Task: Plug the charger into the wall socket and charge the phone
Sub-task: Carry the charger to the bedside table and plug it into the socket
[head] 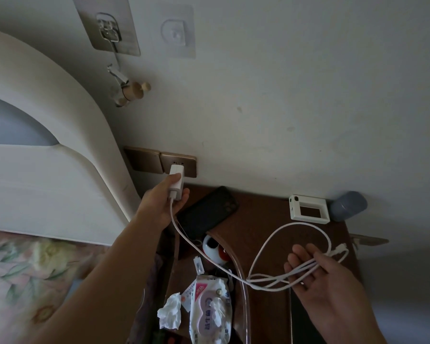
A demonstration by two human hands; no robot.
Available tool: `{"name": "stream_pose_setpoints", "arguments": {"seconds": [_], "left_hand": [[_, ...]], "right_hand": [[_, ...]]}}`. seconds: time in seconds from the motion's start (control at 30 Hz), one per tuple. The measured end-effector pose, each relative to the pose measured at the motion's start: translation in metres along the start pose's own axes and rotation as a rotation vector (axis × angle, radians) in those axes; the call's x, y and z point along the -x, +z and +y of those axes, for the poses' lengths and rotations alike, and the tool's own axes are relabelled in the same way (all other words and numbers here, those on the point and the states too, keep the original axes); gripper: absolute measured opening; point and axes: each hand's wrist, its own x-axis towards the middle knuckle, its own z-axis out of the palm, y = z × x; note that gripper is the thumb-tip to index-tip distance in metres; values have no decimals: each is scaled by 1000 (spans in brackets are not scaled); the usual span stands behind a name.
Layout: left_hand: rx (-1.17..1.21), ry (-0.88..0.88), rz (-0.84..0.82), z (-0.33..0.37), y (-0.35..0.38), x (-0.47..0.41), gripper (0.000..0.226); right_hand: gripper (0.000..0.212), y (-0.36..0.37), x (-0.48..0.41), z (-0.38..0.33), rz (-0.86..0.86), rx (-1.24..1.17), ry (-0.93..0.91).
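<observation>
Right hand (315, 271), nearest the camera, lies palm up and mostly open at the near right of the bench (266, 219), with 2 or 3 loops of the white cable (296, 234) draped loosely across its fingers and the thumb resting over them; the cable's free plug end (339, 250) pokes out just past the fingertips, toward the far right. From those loops 1 strand runs left and away, over the clutter of a wipes pack (210, 309) and a crumpled tissue (170, 311), up to the left hand (159, 202). That hand is closed around the white charger (176, 181), thumb on 1 side and fingers on the other, gripping its rear half. The charger's long axis points up and away at the wall, and its front end sits against the bronze wall socket (181, 165), just below a pair of slots; whether the prongs are fully seated cannot be told from here. A second bronze plate (142, 157) adjoins the socket on the left, next to the bed's white headboard (60, 145). The dark phone (209, 209) lies flat on the bench between the 2 hands, tilted with 1 end toward the wall, just right of the left hand and well apart from the right. So the plug end must travel left and away to reach it, and the right hand, already carrying it, looks the better placed for that.
</observation>
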Motion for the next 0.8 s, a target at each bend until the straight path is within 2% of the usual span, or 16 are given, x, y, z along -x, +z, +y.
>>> {"name": "stream_pose_setpoints", "arguments": {"seconds": [0.17, 0.37, 0.6, 0.8], "left_hand": [[8, 14, 4, 1, 3, -6, 54], [-8, 8, 24, -1, -1, -15, 44], [-21, 9, 50, -2, -7, -21, 48], [-103, 62, 21, -7, -9, -27, 37]], "right_hand": [[17, 3, -3, 0, 9, -4, 12], [17, 3, -8, 0, 9, 0, 14], [18, 5, -16, 2, 19, 9, 11], [18, 9, -17, 5, 27, 13, 28]]}}
